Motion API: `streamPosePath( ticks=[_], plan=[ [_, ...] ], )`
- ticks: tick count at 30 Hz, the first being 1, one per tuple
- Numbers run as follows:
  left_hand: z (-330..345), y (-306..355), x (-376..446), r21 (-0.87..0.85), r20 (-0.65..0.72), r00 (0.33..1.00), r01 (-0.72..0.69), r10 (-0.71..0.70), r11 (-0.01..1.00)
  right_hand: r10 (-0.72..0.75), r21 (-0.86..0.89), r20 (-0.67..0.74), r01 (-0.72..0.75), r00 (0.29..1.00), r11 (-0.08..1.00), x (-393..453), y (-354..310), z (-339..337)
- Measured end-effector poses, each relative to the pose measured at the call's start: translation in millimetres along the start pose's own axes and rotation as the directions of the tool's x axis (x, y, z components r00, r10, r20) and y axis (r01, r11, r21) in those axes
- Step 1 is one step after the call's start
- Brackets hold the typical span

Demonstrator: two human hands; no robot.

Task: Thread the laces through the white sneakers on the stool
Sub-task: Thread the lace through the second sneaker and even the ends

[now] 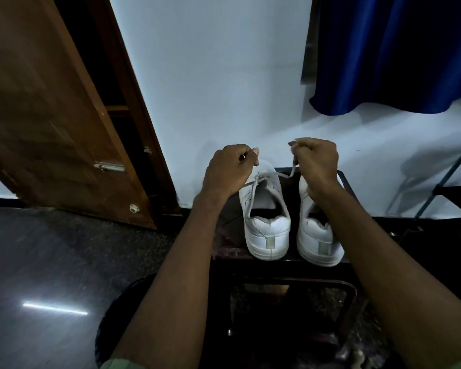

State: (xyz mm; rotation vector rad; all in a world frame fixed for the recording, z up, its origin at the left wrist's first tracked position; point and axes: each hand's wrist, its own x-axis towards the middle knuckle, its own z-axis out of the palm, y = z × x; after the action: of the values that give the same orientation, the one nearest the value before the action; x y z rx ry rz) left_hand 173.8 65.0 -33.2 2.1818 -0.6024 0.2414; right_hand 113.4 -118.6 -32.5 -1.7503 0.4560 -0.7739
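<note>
Two white sneakers stand side by side on a dark stool [290, 262], heels toward me. The left sneaker [266, 225] has a white lace [254, 186] running through its upper eyelets. My left hand [229, 170] grips one end of that lace above and left of the shoe. My right hand [316, 162] pinches the other end, which slants down from it to the left sneaker. The right sneaker [317, 235] is partly hidden behind my right forearm; I cannot tell whether it has a lace.
A brown wooden door [51, 115] leans open at the left. A white wall [210, 75] stands just behind the stool, with a blue curtain [397, 62] at the upper right. A metal rack leg [437, 187] is at the right. The floor is dark and glossy.
</note>
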Motion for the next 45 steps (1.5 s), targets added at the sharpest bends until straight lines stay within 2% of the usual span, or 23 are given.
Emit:
streamPosePath(
  ticks=[2, 4, 6, 8, 11, 13, 14, 16, 18, 19, 21, 24, 27, 29, 30, 32, 34, 35, 37, 40, 42, 43, 45],
  plan=[
    [1, 1, 0, 0.014, -0.003, 1.000, -0.001, 0.001, 1.000, -0.180, -0.169, 0.247, 0.226, 0.952, 0.959, -2, -5, -6],
    [1, 3, -2, 0.021, -0.008, 1.000, -0.015, 0.016, 1.000, -0.291, -0.232, 0.473, 0.436, 0.831, 0.870, -7, -16, -4],
    [1, 4, -2, 0.032, 0.000, 1.000, -0.021, 0.021, 0.999, -0.350, -0.287, 0.507, 0.537, 0.788, 0.793, -11, -21, 1],
    [0, 5, -2, 0.042, 0.023, 1.000, -0.023, 0.022, 0.999, -0.339, -0.331, 0.419, 0.489, 0.842, 0.807, -12, -18, 4],
    [-2, 5, -3, 0.010, 0.018, 1.000, -0.016, 0.016, 1.000, -0.170, -0.208, 0.109, 0.189, 0.979, 0.960, -7, -12, 4],
    [-2, 4, -3, -0.011, 0.011, 1.000, -0.010, 0.010, 1.000, -0.105, -0.198, -0.050, 0.093, 0.993, 0.976, -3, -7, 0],
    [-2, 4, -3, -0.016, 0.011, 1.000, -0.008, 0.008, 1.000, -0.127, -0.243, -0.034, 0.115, 0.991, 0.963, -3, -6, -2],
    [-2, 6, -3, -0.010, 0.021, 1.000, -0.003, 0.003, 1.000, -0.231, -0.283, 0.187, 0.277, 0.955, 0.918, -5, -8, -4],
    [-2, 9, -4, 0.004, 0.028, 1.000, 0.003, -0.003, 1.000, -0.300, -0.250, 0.417, 0.426, 0.858, 0.870, -11, -13, -1],
    [-2, 11, -5, 0.002, 0.027, 1.000, 0.000, 0.000, 1.000, -0.329, -0.261, 0.460, 0.480, 0.825, 0.838, -13, -15, 1],
    [-2, 12, -5, -0.004, 0.027, 1.000, -0.006, 0.006, 1.000, -0.350, -0.301, 0.414, 0.489, 0.840, 0.819, -13, -14, 6],
    [-2, 11, -6, -0.023, 0.026, 1.000, -0.009, 0.010, 1.000, -0.172, -0.194, 0.152, 0.200, 0.973, 0.960, -6, -9, 3],
    [-5, 9, -6, -0.030, 0.014, 1.000, -0.004, 0.004, 1.000, -0.015, -0.072, -0.090, 0.009, 0.996, 0.997, 5, -2, -6],
    [-6, 8, -5, -0.030, 0.013, 1.000, -0.004, 0.004, 1.000, -0.057, -0.158, -0.050, 0.048, 0.997, 0.986, 7, 1, -9],
    [-6, 8, -5, -0.027, 0.015, 1.000, -0.002, 0.002, 1.000, -0.113, -0.216, 0.046, 0.121, 0.992, 0.969, 6, 0, -9],
    [-5, 10, -7, -0.029, 0.028, 1.000, -0.001, 0.002, 1.000, -0.227, -0.282, 0.319, 0.321, 0.920, 0.904, 1, -5, -6],
    [-4, 14, -8, -0.040, 0.043, 0.999, -0.004, 0.006, 0.999, -0.312, -0.313, 0.469, 0.485, 0.827, 0.816, -7, -12, 2],
    [-4, 16, -9, -0.042, 0.049, 0.999, -0.009, 0.011, 0.999, -0.341, -0.338, 0.480, 0.529, 0.808, 0.778, -10, -14, 5],
    [-4, 16, -9, -0.047, 0.058, 0.998, -0.011, 0.014, 0.999, -0.337, -0.375, 0.455, 0.521, 0.824, 0.767, -11, -12, 7],
    [-6, 14, -10, -0.059, 0.092, 0.996, 0.009, -0.003, 0.998, -0.227, -0.292, 0.279, 0.307, 0.933, 0.906, -6, -8, 3],
    [-6, 8, -9, -0.069, 0.125, 0.992, 0.019, -0.010, 0.997, -0.147, -0.250, 0.136, 0.177, 0.980, 0.952, 0, -4, -3],
    [-6, 5, -8, -0.082, 0.151, 0.988, 0.036, -0.024, 0.996, -0.116, -0.255, 0.112, 0.141, 0.987, 0.957, 1, -4, -5],
    [-5, 2, -7, -0.158, 0.214, 0.974, 0.110, -0.074, 0.981, -0.068, -0.348, 0.168, 0.124, 0.983, 0.929, 3, -3, -6]
  ],
)
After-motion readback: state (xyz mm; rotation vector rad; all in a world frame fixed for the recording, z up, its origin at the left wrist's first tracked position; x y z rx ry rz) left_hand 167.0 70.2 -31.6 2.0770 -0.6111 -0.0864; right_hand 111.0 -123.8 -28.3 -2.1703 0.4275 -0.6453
